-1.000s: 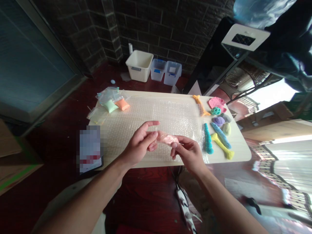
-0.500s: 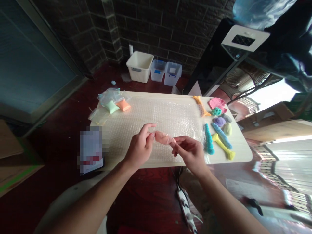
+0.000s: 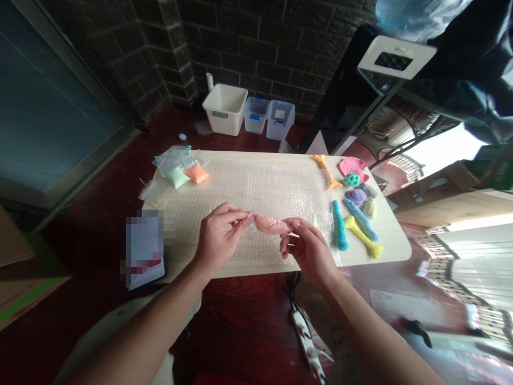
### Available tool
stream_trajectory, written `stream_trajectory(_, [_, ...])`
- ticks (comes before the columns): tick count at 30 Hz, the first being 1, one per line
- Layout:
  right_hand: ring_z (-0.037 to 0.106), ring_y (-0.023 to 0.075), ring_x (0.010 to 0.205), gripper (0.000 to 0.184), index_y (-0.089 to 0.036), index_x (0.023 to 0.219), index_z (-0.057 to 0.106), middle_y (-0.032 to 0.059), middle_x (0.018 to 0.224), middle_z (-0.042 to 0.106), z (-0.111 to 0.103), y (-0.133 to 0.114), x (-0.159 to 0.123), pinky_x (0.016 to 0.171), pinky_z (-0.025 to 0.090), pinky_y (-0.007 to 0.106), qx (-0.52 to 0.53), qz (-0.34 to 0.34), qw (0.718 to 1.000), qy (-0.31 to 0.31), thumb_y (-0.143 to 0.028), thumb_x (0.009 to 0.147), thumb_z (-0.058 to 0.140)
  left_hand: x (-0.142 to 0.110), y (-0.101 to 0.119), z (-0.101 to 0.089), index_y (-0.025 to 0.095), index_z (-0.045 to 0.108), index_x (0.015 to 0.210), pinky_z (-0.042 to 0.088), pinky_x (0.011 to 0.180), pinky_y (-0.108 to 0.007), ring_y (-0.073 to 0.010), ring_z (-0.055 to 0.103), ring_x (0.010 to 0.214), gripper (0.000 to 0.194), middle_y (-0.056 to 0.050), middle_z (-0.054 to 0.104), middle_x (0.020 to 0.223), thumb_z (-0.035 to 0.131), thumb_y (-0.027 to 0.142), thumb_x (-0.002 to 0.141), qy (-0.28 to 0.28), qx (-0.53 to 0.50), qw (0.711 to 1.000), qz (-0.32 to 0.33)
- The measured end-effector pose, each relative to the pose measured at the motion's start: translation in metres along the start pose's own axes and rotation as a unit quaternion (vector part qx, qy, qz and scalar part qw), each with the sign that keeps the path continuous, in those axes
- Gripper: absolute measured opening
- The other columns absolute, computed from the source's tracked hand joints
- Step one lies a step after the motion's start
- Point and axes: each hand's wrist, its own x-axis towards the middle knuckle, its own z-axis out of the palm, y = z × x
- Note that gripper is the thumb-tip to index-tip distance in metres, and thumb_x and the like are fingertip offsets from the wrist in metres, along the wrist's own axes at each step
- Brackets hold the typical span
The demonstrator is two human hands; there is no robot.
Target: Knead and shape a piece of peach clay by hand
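No writing can be read: the marks on the clear bins beyond the table are too small, and the screen by its near left corner is pixelated. The pink packet points left and right, its long axis roughly along the table's near edge, with the right end slightly lower in view. It is above the bubble wrap, toward the near edge. The left hand pinches its left end between thumb and fingers; the right hand grips its right end, lower fingers curled. Near the far left corner lie a green packet and an orange packet. Toward the right edge are a teal tapered piece, a yellow bone shape, a blue strip and a purple lump.
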Motion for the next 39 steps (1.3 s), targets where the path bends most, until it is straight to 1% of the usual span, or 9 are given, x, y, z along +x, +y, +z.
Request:
stream_trajectory(4, [0.063, 0.0145, 0.058, 0.029, -0.019, 0.092, 0.071, 0.0004, 0.072, 0.066, 0.003, -0.002, -0.001, 0.05, 0.052, 0.024, 0.031, 0.043, 0.998, -0.025, -0.044, 0.084, 0.082, -0.001, 0.004, -0.001, 0.025, 0.085, 0.087, 0.05, 0.077, -0.03, -0.0192, 0.066, 0.083, 0.008, -0.005, 0.072, 0.088, 0.078, 0.028, 0.09, 0.003, -0.024, 1.0, 0.0])
stream_trajectory(11, [0.068, 0.0151, 0.061, 0.035, -0.017, 0.088, 0.071, 0.0027, 0.074, 0.07, 0.0, -0.003, 0.002, 0.052, 0.054, 0.023, 0.056, 0.143, 0.983, -0.099, -0.05, 0.085, 0.082, -0.003, 0.005, -0.003, 0.025, 0.085, 0.083, 0.05, 0.071, -0.028, -0.0182, 0.065, 0.079, 0.005, -0.005, 0.07, 0.084, 0.086, 0.029, 0.083, -0.071, -0.095, 0.993, -0.01])
stream_trajectory(20, [0.067, 0.0118, 0.06, 0.036, -0.014, 0.091, 0.08, 0.0049, 0.08, 0.073, 0.002, 0.002, 0.002, 0.056, 0.056, 0.024, -0.116, -0.045, 0.992, -0.014, -0.05, 0.089, 0.081, -0.003, 0.001, -0.005, 0.021, 0.083, 0.086, 0.048, 0.067, -0.028, -0.0144, 0.063, 0.072, 0.008, -0.003, 0.072, 0.082, 0.077, 0.024, 0.09, 0.022, 0.092, 0.993, 0.07])
stream_trajectory(22, [0.068, 0.0129, 0.062, 0.035, -0.015, 0.098, 0.08, 0.0053, 0.083, 0.074, 0.005, 0.003, 0.0, 0.058, 0.058, 0.026, -0.136, -0.077, 0.988, 0.002, -0.049, 0.091, 0.079, -0.003, -0.001, -0.002, 0.021, 0.082, 0.086, 0.046, 0.065, -0.028, -0.0134, 0.059, 0.069, 0.009, -0.003, 0.071, 0.081, 0.077, 0.025, 0.09, 0.034, 0.081, 0.995, 0.041])
stream_trajectory(25, [0.072, 0.0154, 0.067, 0.036, -0.017, 0.113, 0.077, 0.005, 0.087, 0.075, 0.005, 0.003, -0.003, 0.06, 0.06, 0.028, -0.158, -0.124, 0.979, 0.031, -0.045, 0.09, 0.081, -0.002, -0.002, 0.0, 0.021, 0.08, 0.099, 0.046, 0.062, -0.027, -0.0133, 0.059, 0.068, 0.013, -0.002, 0.07, 0.081, 0.071, 0.029, 0.093, -0.03, -0.054, 0.996, -0.067])
stream_trajectory(27, [0.073, 0.0164, 0.069, 0.037, -0.019, 0.119, 0.075, 0.0042, 0.086, 0.076, 0.002, 0.003, -0.003, 0.062, 0.062, 0.03, -0.171, -0.149, 0.973, 0.031, -0.041, 0.09, 0.082, 0.0, -0.002, 0.001, 0.021, 0.075, 0.109, 0.046, 0.059, -0.026, -0.0148, 0.063, 0.073, 0.021, -0.004, 0.071, 0.091, 0.067, 0.034, 0.094, -0.072, -0.199, 0.963, -0.164])
stream_trajectory(30, [0.072, 0.0156, 0.069, 0.035, -0.021, 0.119, 0.073, 0.0026, 0.084, 0.076, -0.004, 0.003, -0.004, 0.064, 0.062, 0.029, -0.186, -0.168, 0.968, 0.02, -0.037, 0.089, 0.083, 0.003, 0.001, 0.002, 0.018, 0.069, 0.11, 0.052, 0.061, -0.026, -0.0169, 0.068, 0.079, 0.031, -0.005, 0.072, 0.097, 0.077, 0.038, 0.088, -0.066, -0.314, 0.912, -0.257])
stream_trajectory(34, [0.072, 0.0151, 0.072, 0.035, -0.022, 0.117, 0.07, 0.0018, 0.085, 0.075, -0.006, 0.002, -0.006, 0.066, 0.061, 0.028, -0.188, -0.175, 0.966, 0.006, -0.033, 0.088, 0.084, 0.006, 0.004, 0.003, 0.013, 0.073, 0.097, 0.055, 0.072, -0.028, -0.0137, 0.067, 0.071, 0.036, -0.003, 0.071, 0.077, 0.092, 0.032, 0.074, -0.081, -0.327, 0.892, -0.3])
stream_trajectory(39, [0.07, 0.0144, 0.072, 0.025, -0.018, 0.104, 0.073, 0.0041, 0.085, 0.075, -0.004, -0.005, -0.008, 0.067, 0.059, 0.028, -0.174, -0.14, 0.974, -0.029, -0.034, 0.088, 0.085, 0.006, 0.002, 0.0, 0.014, 0.074, 0.076, 0.051, 0.067, -0.024, -0.0128, 0.066, 0.068, 0.028, -0.003, 0.072, 0.07, 0.095, 0.029, 0.068, -0.074, -0.364, 0.871, -0.323])
